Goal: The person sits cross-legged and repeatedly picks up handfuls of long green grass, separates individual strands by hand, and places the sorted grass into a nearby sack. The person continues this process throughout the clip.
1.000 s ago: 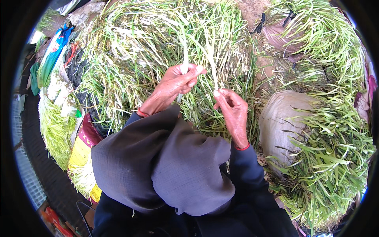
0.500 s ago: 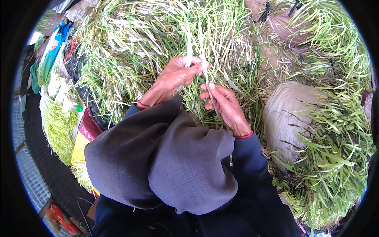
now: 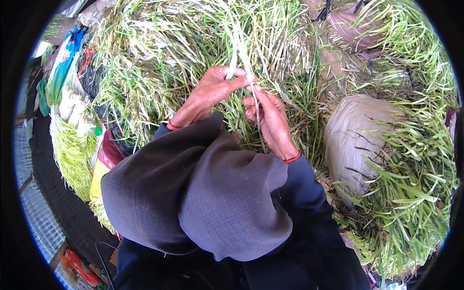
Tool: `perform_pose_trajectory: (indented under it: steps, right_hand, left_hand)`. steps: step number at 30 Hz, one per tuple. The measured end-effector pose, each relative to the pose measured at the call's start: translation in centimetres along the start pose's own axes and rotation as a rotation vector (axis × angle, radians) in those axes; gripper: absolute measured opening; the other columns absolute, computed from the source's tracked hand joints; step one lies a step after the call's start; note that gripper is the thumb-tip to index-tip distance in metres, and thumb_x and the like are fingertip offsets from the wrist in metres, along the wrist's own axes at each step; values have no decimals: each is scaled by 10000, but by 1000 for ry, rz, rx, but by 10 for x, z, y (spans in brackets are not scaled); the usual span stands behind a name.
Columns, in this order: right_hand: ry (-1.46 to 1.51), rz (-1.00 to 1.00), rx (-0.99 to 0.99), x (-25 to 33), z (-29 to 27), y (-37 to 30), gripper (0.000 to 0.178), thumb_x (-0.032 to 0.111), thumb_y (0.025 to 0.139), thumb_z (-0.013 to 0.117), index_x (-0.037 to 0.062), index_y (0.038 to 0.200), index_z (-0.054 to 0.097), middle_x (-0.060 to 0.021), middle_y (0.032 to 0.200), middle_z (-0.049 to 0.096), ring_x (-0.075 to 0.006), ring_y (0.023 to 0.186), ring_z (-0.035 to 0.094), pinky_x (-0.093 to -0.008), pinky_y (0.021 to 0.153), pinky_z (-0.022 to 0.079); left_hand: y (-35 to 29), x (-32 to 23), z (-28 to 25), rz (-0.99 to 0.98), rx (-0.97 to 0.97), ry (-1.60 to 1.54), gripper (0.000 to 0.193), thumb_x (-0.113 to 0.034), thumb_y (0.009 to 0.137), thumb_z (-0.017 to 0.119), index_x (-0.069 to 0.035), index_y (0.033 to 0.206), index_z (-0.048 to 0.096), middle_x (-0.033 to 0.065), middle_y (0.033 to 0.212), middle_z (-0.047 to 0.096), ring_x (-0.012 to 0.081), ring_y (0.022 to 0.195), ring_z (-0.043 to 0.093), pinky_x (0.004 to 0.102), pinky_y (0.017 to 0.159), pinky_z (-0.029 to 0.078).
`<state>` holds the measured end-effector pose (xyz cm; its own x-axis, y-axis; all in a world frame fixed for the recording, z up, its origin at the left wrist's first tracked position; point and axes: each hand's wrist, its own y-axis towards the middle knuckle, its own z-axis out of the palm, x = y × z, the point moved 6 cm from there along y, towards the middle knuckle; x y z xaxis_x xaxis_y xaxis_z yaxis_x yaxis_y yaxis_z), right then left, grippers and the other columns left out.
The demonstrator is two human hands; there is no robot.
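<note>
My left hand (image 3: 209, 93) is closed in a pinch around pale green leafy stalks (image 3: 242, 54), whose leaves fan away from me over the heap. Close beside it, my right hand (image 3: 271, 119) has thumb and forefinger pressed together on the lower end of the stalks. A thin, withered strip (image 3: 259, 126) hangs down in front of the right palm. The fingertips of both hands nearly touch. Beneath and beyond them spreads a large heap of loose green and straw-coloured stalks (image 3: 159, 53). A dark grey cloth (image 3: 232, 203) covers my lap or knees.
To the right stands a whitish sack-like bundle (image 3: 355, 140) with green leaves (image 3: 411, 193) around it. A mauve bundle (image 3: 355, 26) lies at the far right. On the left are bundled yellow-green stalks (image 3: 72, 150), a blue bag (image 3: 67, 58) and a maroon-and-yellow bag (image 3: 107, 154).
My right hand has moved up and slightly left, bringing its fingertips against the stalks just below my left hand's pinch. The left hand has barely moved.
</note>
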<state>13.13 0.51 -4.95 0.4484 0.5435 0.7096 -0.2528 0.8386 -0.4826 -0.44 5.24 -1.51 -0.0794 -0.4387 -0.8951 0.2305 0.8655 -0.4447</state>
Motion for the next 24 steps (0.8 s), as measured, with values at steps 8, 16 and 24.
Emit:
perform_pose_trajectory:
  steps: [8, 16, 24]
  right_hand:
    - [-775, -532, -122, 21, 3, -28, 222, 199, 978, 581, -8, 961, 661, -111, 832, 680, -196, 654, 641, -316, 609, 477]
    - [-1336, -737, -32, 4, -24, -85, 177, 81, 874, 639, 23, 761, 516, -135, 682, 529, -347, 587, 526, -436, 563, 404]
    - [-1543, -516, -99, -50, -119, -138, 149, 100, 824, 678, 41, 779, 548, -143, 705, 563, -355, 599, 558, -453, 567, 431]
  left_hand:
    - [8, 4, -9, -5, -90, -151, 175, -225, 963, 634, -59, 947, 684, -60, 657, 523, 13, 490, 328, 192, 442, 237]
    - [29, -7, -52, 110, -184, -355, 212, -216, 959, 640, -43, 1082, 644, 98, 982, 704, -6, 452, 341, 163, 379, 279]
    - [47, -25, -107, 276, -230, -416, 208, -155, 982, 591, -15, 1136, 605, 136, 1075, 678, 5, 481, 309, 155, 387, 265]
